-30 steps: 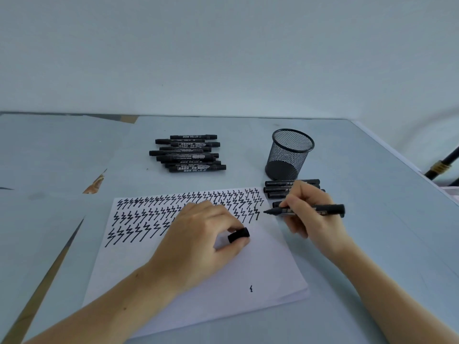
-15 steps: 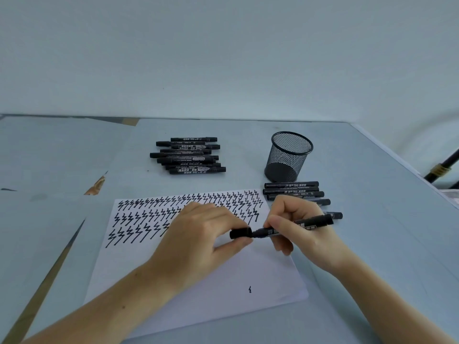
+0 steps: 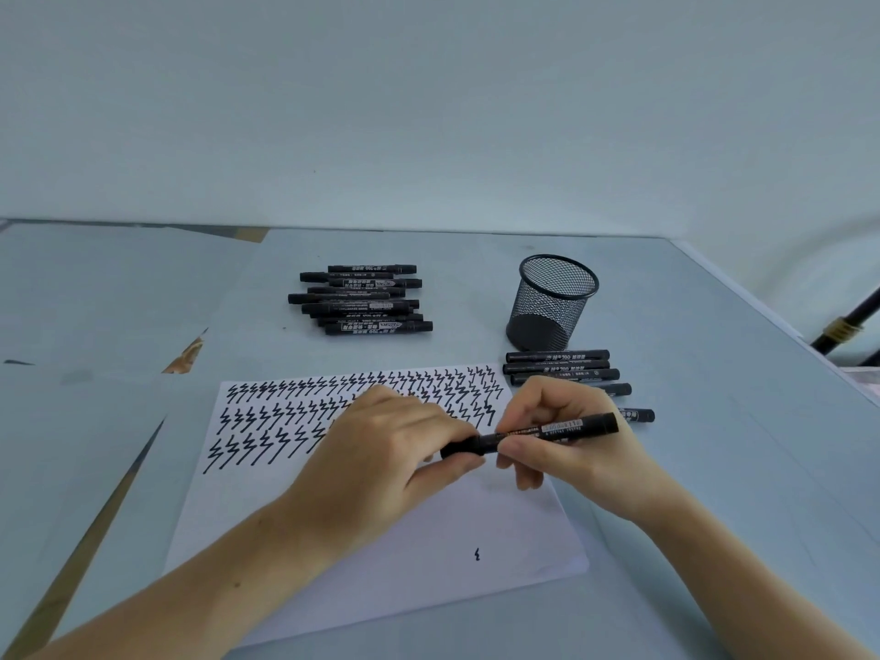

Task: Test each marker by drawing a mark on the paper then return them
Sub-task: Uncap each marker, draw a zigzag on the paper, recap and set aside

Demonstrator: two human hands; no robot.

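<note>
left hand point(image 3: 381, 450) pinching cap | right hand point(image 3: 566, 440) gripping marker point(image 3: 547, 433) | risk: half-seated cap dries tip

A black marker point(image 3: 538, 434) with a pale printed label lies nearly level above the paper point(image 3: 381, 531), capped at its left end. The white sheet lies flat on the table, its far part filled with rows of black zigzag marks, one small mark alone near its front edge. A stack of markers point(image 3: 362, 300) lies behind the sheet; another row of markers point(image 3: 562, 369) lies just right of its far corner.
</note>
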